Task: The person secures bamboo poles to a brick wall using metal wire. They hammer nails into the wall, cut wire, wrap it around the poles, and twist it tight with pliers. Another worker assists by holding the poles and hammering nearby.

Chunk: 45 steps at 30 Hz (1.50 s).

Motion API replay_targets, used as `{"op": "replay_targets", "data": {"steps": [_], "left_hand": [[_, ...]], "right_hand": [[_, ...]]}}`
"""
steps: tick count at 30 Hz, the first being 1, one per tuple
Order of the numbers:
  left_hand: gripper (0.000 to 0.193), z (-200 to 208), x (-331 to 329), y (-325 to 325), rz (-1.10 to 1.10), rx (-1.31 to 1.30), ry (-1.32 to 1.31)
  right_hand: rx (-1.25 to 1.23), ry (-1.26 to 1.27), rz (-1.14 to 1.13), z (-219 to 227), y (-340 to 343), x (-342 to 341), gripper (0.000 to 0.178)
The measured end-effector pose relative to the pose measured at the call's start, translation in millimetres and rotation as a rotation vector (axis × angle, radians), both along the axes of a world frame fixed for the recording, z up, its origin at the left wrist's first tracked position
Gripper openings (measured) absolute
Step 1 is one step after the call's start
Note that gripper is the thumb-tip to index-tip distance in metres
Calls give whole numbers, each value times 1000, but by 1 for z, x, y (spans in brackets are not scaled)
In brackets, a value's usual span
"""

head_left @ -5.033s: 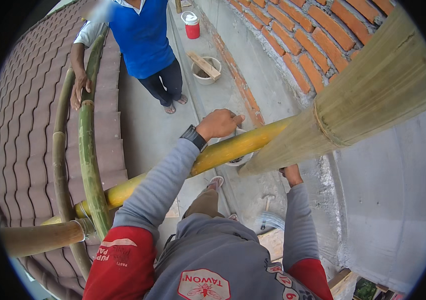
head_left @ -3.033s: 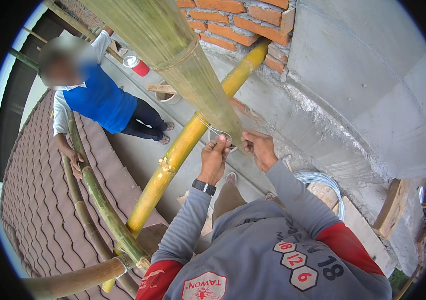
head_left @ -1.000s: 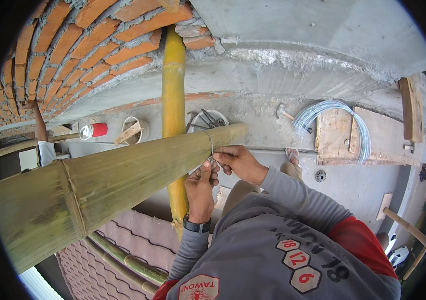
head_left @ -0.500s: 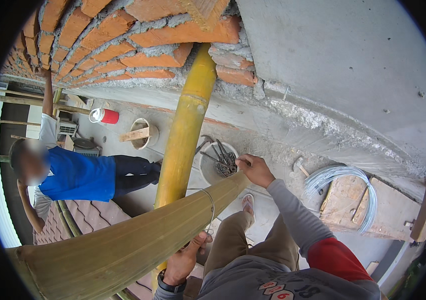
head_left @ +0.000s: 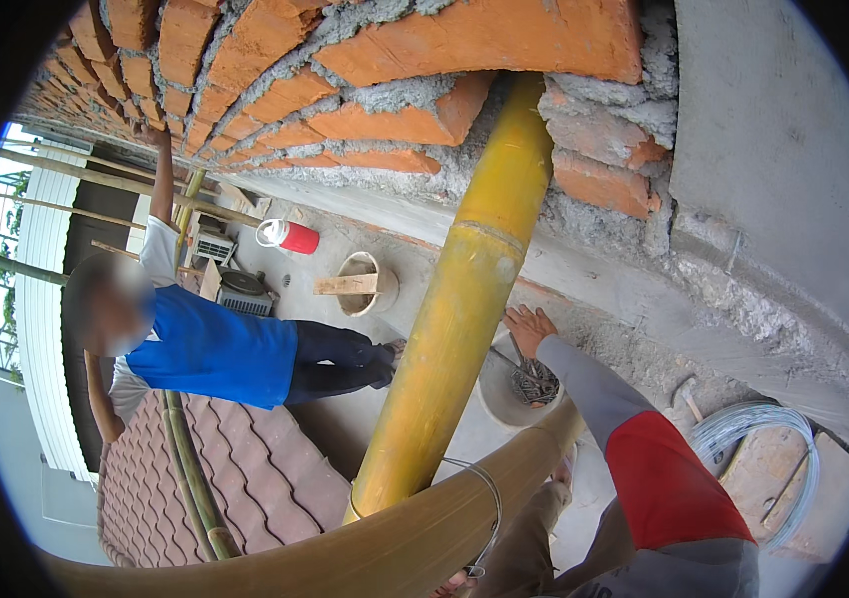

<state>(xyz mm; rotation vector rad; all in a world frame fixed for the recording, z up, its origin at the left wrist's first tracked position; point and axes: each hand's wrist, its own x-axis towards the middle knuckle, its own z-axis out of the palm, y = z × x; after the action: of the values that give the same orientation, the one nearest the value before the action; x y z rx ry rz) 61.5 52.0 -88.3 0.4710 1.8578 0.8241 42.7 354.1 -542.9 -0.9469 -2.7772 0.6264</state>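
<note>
My right hand (head_left: 530, 330) is open, fingers spread, just right of the thick yellow bamboo pole (head_left: 454, 319); whether it touches anything cannot be told. A second, greenish-brown bamboo pole (head_left: 345, 548) crosses the yellow one near the lower edge. A thin metal wire (head_left: 496, 490) loops round that crossing. Only the fingertips of my left hand (head_left: 454, 585) show, low beneath the brown pole, closed at the wire's twisted end; the rest is hidden. Below my right hand, a pale bucket (head_left: 500, 394) holds dark metal pieces (head_left: 534, 384).
A person in a blue top (head_left: 210, 344) stands at the left, one arm raised to the brick wall (head_left: 385, 110). A mortar bucket (head_left: 385, 289), red-and-white jug (head_left: 298, 237) and outdoor unit (head_left: 245, 292) stand beyond. A wire coil (head_left: 811, 448) lies right; roof tiles (head_left: 245, 448) lie lower left.
The view has swung left and the poles appear farther right. My right hand has left the brown pole's end, reached toward the wall and spread its fingers. My left hand has mostly dropped from sight.
</note>
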Motion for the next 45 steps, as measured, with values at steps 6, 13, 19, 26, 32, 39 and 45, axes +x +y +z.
{"op": "replay_targets", "data": {"steps": [6, 13, 19, 26, 32, 39, 45], "left_hand": [[26, -8, -3, -5, 48, -11, -3], [21, 0, 7, 0, -17, 81, -61], [16, -6, 7, 2, -80, 225, -106], [19, -20, 8, -1, -82, 297, -199], [24, -20, 4, 3, -59, 309, -264], [24, -16, 1, 3, -63, 259, -269], [25, -21, 0, 1, -69, 272, -302]], "right_hand": [[-260, -428, 77, -15, -30, -20, 34], [-277, -445, 132, 16, -40, 45, 34], [-358, -186, 72, 151, -22, 152, 39], [-707, 262, -157, 283, -92, 239, 53], [-654, 422, -419, 379, -154, 307, 39], [-115, 649, -571, 458, -248, 369, 13], [107, 772, -699, 500, -282, 368, 32]]}}
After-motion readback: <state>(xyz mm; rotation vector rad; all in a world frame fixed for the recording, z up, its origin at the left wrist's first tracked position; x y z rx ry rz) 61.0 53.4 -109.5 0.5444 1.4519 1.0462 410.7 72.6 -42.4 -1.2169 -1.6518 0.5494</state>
